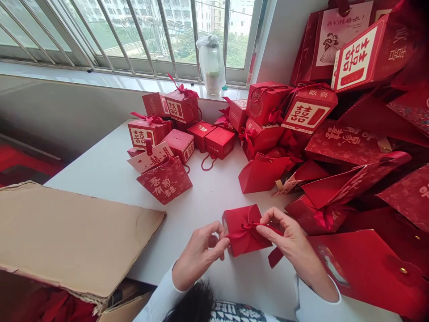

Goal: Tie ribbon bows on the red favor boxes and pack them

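A small red gift box (250, 245) lies on the white table in front of me, with a red ribbon (238, 234) tied across its top in a knot or bow. My left hand (205, 250) is at the box's left side, thumb and forefinger pinched on the ribbon's left part. On the other side, my right hand (288, 235) pinches the ribbon close to the knot, and a ribbon tail hangs down below that hand. The box stays on the table between both hands.
Several finished-looking red boxes (181, 105) stand at the table's back left. A tall heap of red boxes and bags (348, 143) crowds the right. An open cardboard carton (77, 232) overlaps the left edge. A plastic-covered bottle (212, 67) stands on the windowsill.
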`<action>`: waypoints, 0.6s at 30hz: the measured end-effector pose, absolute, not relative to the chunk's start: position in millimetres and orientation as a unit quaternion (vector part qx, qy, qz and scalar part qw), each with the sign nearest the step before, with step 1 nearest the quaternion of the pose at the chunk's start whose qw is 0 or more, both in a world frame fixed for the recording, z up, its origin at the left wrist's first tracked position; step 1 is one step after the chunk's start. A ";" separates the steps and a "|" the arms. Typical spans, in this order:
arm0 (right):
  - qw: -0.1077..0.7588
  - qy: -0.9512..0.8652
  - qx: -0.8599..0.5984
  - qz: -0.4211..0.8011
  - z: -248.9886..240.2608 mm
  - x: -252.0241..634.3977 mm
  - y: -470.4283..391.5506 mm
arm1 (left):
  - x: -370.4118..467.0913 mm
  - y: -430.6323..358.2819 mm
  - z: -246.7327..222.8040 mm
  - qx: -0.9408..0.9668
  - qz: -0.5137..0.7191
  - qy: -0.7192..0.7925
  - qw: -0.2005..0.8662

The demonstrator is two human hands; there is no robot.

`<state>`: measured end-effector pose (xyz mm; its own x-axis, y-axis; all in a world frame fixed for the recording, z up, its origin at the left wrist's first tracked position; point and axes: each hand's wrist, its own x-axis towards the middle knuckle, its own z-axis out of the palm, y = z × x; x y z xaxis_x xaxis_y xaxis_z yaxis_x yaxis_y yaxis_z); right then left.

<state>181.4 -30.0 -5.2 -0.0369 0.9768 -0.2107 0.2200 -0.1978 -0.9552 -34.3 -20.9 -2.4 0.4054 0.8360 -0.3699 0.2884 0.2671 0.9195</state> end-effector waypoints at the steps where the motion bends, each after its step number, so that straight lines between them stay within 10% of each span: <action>1: 0.396 -0.505 -0.572 0.511 -5.2 181.1 -29.6 | -34.9 -20.6 -2.5 0.558 0.220 0.498 0.627; 18: 0.477 -0.468 -0.602 0.438 -13.9 180.1 -27.5 | -60.0 -6.0 -14.0 0.529 0.272 0.497 0.632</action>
<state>180.1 -27.5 -13.9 0.1782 0.9806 -0.0811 0.1458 -0.1078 -0.9834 -60.0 -6.0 -14.0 0.3572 0.8696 -0.3408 0.1827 0.2928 0.9386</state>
